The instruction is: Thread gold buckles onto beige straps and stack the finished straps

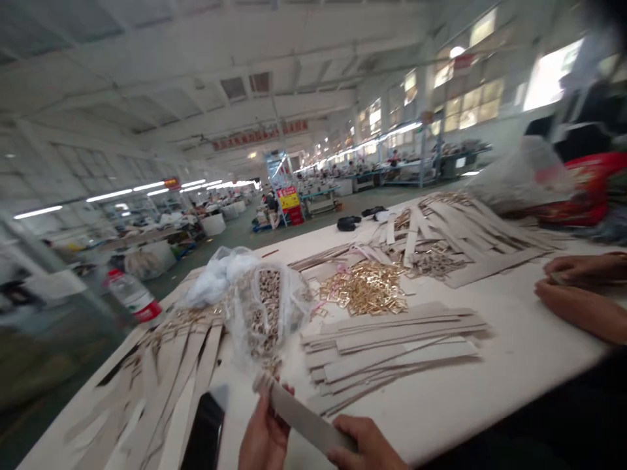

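Close to the table's near edge, a flat grey-beige strap (306,418) stretches between my two hands. My left hand (267,427) pinches its upper end, where the tip is curled or folded over. Around the lower end, my right hand (365,444) has its fingers closed. Just beyond lies a stack of similar loose strips (392,349). A clear plastic bag (245,320) full of small metal-looking pieces stands past my left hand. Behind the strips is a heap of gold rectangular rings (375,287). Motion blur hides whether a ring sits on the strap's end.
More straps (161,378) fan out at the left beside a black phone (203,431). A red-capped bottle (132,297) stands at the table's left edge. Another strap pile (455,228) lies at the back right. A co-worker's hands (585,287) rest over the table's right side.
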The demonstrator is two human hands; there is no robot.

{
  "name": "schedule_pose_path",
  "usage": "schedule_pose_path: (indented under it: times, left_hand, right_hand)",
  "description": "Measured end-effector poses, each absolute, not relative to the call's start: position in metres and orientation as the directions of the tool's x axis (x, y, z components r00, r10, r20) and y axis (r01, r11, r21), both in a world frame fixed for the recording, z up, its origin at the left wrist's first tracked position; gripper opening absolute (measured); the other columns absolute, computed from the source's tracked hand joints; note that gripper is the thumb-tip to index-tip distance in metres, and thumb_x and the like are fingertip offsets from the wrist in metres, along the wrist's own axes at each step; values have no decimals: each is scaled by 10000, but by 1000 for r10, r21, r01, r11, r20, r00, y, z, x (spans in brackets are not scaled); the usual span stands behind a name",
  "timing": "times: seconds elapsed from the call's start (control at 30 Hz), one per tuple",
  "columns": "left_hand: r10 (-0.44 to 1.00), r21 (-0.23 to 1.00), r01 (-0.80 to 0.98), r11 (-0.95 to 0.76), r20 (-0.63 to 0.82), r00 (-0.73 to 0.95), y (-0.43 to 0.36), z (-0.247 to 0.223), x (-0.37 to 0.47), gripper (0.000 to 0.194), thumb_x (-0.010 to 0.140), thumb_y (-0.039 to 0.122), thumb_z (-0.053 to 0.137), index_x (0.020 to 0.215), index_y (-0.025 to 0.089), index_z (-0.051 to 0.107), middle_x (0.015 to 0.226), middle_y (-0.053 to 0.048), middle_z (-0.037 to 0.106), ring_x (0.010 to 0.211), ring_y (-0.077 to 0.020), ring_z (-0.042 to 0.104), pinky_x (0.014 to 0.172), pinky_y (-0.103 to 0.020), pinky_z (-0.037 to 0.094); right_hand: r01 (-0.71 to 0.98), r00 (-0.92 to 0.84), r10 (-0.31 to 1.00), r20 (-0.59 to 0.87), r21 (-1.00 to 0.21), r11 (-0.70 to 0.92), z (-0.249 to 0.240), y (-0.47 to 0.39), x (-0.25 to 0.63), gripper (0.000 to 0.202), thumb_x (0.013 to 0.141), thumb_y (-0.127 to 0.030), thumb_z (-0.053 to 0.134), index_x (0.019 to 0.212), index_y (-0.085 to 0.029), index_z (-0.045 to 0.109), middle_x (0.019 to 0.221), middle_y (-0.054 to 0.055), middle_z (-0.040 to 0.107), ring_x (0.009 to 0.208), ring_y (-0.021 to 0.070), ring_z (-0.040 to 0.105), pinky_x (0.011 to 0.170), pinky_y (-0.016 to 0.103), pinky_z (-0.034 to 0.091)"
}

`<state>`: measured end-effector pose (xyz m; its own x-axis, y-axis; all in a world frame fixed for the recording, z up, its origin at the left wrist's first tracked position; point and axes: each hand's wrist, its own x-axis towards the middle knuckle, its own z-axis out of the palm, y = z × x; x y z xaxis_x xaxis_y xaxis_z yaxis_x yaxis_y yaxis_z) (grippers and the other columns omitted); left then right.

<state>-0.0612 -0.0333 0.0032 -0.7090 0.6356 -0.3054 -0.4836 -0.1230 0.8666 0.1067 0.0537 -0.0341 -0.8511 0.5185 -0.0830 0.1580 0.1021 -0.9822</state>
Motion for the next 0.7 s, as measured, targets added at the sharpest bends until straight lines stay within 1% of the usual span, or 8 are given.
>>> schedule_pose_path:
  times: [0.07, 0.17, 0.23, 0.3, 0.37, 0.47, 0.57, 0.7]
  left_hand:
    - [517, 742, -570, -353, -353, -780, -40, 13, -78, 176, 887, 168, 481, 973, 156, 634, 756, -46, 700, 677, -122, 675, 607, -202, 565]
    - [488, 655, -604, -454, -384, -784, -50, 27, -103, 189, 915, 164, 449, 921, 120, 633, 674, -28, 670, 569, -85, 637, 545, -171, 546]
    - [477, 651, -594, -473, -378, -793, -58, 35, -117, 182, 914, 187, 459, 886, 114, 623, 633, -11, 639, 501, -62, 597, 472, -142, 506]
    - [462, 711, -521, -473, -303, -833, -66, 43, -128, 140, 894, 199, 497, 882, 117, 610, 625, 6, 616, 449, -39, 548, 387, -109, 430]
    - [460, 808, -404, -429, -190, -868, -74, 50, -137, 94, 841, 210, 577, 884, 129, 595, 639, 21, 609, 412, -24, 500, 336, -93, 360]
    - [512, 928, -244, -282, -69, -856, -85, 58, -145, 195, 760, 267, 669, 881, 149, 570, 624, 43, 600, 359, -9, 433, 301, -83, 295]
    - [571, 976, -172, -134, -66, -819, -92, 61, -148, 260, 731, 335, 684, 862, 164, 537, 575, 63, 577, 329, -3, 394, 291, -78, 263]
    - [583, 994, -108, 2, -89, -807, -99, 61, -150, 289, 722, 381, 671, 849, 181, 505, 534, 88, 535, 310, 0, 361, 290, -82, 236]
  right_hand:
    - [160, -885, 442, -149, -987, -11, -41, 46, 110, 268, 741, -422, 559, 733, -154, 546, 538, -48, 485, 475, 105, 505, 431, 193, 326]
    - [189, -915, 344, -211, -977, -97, -46, 42, 115, 290, 763, -441, 526, 744, -152, 518, 567, -50, 477, 435, 90, 491, 412, 187, 307]
    - [219, -926, 293, -237, -971, -93, -48, 43, 116, 258, 754, -406, 551, 733, -150, 524, 579, -46, 492, 461, 89, 506, 426, 180, 316]
    - [250, -930, 254, -266, -964, -93, -50, 45, 117, 212, 745, -359, 567, 752, -148, 544, 567, -46, 506, 475, 90, 510, 440, 176, 332]
    - [252, -934, 236, -268, -963, -95, -51, 46, 117, 193, 735, -329, 574, 789, -144, 570, 565, -44, 521, 479, 90, 514, 453, 179, 352]
    - [255, -927, 256, -274, -961, -106, -51, 47, 116, 230, 724, -323, 569, 855, -135, 593, 610, -35, 551, 455, 83, 510, 436, 182, 353]
    - [268, -917, 275, -289, -957, -112, -53, 48, 116, 248, 721, -318, 559, 882, -134, 596, 608, -37, 548, 436, 80, 508, 414, 179, 342]
    - [256, -923, 265, -279, -959, -119, -54, 49, 117, 241, 736, -309, 542, 896, -137, 596, 597, -40, 552, 436, 77, 510, 409, 174, 354]
